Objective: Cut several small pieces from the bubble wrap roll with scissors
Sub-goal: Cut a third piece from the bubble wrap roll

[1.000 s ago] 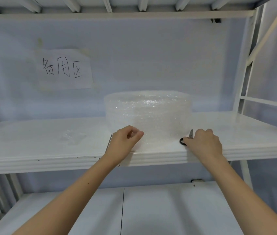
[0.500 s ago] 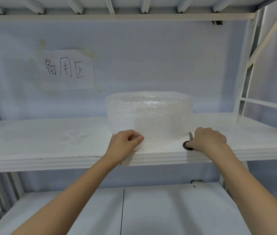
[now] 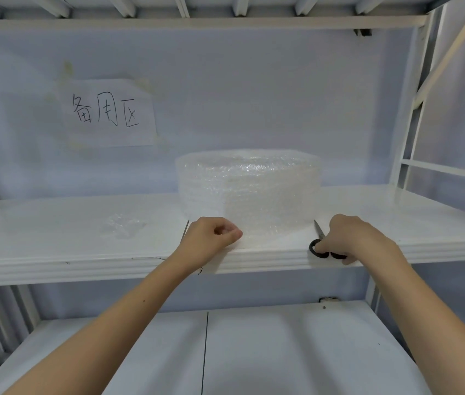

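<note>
White shelf (image 3: 54,223) carries the roll (image 3: 249,192) at its middle. Left hand (image 3: 211,238) pinches what seems its loose edge; right hand (image 3: 350,238) curls round the scissors (image 3: 319,243). Wrap is light, soft and slippery: hold it taut near the cut.

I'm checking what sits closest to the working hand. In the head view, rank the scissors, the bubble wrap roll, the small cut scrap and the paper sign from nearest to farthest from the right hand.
From the right hand:
1. Scissors: in its grip, at the shelf's front edge.
2. Bubble wrap roll: just left, mid-shelf.
3. Small cut scrap: farther left on the shelf.
4. Paper sign: up on the back wall, left.
</note>
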The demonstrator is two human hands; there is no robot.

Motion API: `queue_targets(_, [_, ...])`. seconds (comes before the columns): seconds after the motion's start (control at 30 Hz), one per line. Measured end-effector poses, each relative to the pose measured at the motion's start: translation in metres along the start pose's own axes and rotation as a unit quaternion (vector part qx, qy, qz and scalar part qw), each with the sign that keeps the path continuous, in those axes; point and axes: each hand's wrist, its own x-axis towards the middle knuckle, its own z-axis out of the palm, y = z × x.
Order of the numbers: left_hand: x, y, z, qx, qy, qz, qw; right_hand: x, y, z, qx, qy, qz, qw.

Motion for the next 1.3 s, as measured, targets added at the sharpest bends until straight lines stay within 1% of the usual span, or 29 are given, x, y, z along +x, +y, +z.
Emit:
queue_targets(0.07, [0.0,0.0,0.0,0.001,-0.009,-0.002,1.0,-0.004,0.006,0.005,0.02,-0.012,0.004,1.0])
queue_targets(0.13, [0.0,0.0,0.0,0.004,-0.016,-0.001,1.0,-0.006,0.016,0.011,0.053,-0.004,0.009,0.999])
queue_targets(0.2, [-0.001,-0.001,-0.001,0.003,-0.024,0.004,1.0,-0.01,0.028,0.021,0.129,0.032,0.011,0.991])
queue_targets(0.23, [-0.001,-0.001,-0.001,0.004,-0.027,0.007,1.0,-0.013,0.034,0.027,0.202,0.051,0.01,0.978])
queue_targets(0.27, [-0.001,-0.001,-0.001,0.006,-0.03,0.007,0.999,-0.019,0.039,0.035,0.303,0.058,0.007,0.951])
queue_targets(0.3, [-0.001,-0.001,-0.001,0.006,-0.033,0.007,0.999,-0.027,0.042,0.046,0.413,0.049,0.003,0.91])
queue_targets(0.33, [0.0,-0.001,-0.001,0.007,-0.034,0.007,0.999,-0.036,0.043,0.058,0.51,0.023,-0.004,0.86])
queue_targets(0.37, [-0.001,0.0,-0.002,0.006,-0.036,0.007,0.999,-0.045,0.042,0.07,0.583,-0.01,-0.009,0.813])
queue_targets(0.4, [-0.001,0.001,-0.002,0.005,-0.039,0.007,0.999,-0.051,0.04,0.082,0.63,-0.043,-0.007,0.776])
queue_targets(0.43, [-0.002,0.003,-0.002,0.004,-0.043,0.007,0.999,-0.056,0.036,0.092,0.658,-0.072,-0.002,0.75])
queue_targets(0.53, [-0.004,0.008,-0.002,0.002,-0.052,0.007,0.999,-0.07,0.017,0.112,0.695,-0.141,0.0,0.705])
queue_targets(0.63, [-0.006,0.013,-0.002,-0.002,-0.041,-0.006,0.999,-0.082,-0.007,0.117,0.712,-0.197,-0.023,0.674])
queue_targets(0.8, [-0.009,0.02,0.002,-0.041,-0.027,-0.032,0.998,-0.091,-0.029,0.12,0.722,-0.233,-0.032,0.651])
queue_targets(0.9, [-0.01,0.023,0.002,-0.083,-0.021,-0.056,0.995,-0.093,-0.029,0.123,0.719,-0.248,-0.031,0.648])
queue_targets(1.03, [-0.012,0.022,0.004,-0.132,-0.017,-0.078,0.988,-0.094,-0.02,0.132,0.677,-0.288,-0.051,0.675])
queue_targets(1.13, [-0.013,0.019,0.007,-0.137,-0.015,-0.088,0.987,-0.092,-0.014,0.137,0.649,-0.293,-0.065,0.699])
queue_targets(1.3, [-0.015,0.019,0.007,-0.135,-0.004,-0.092,0.986,-0.085,-0.011,0.136,0.632,-0.299,-0.089,0.709])
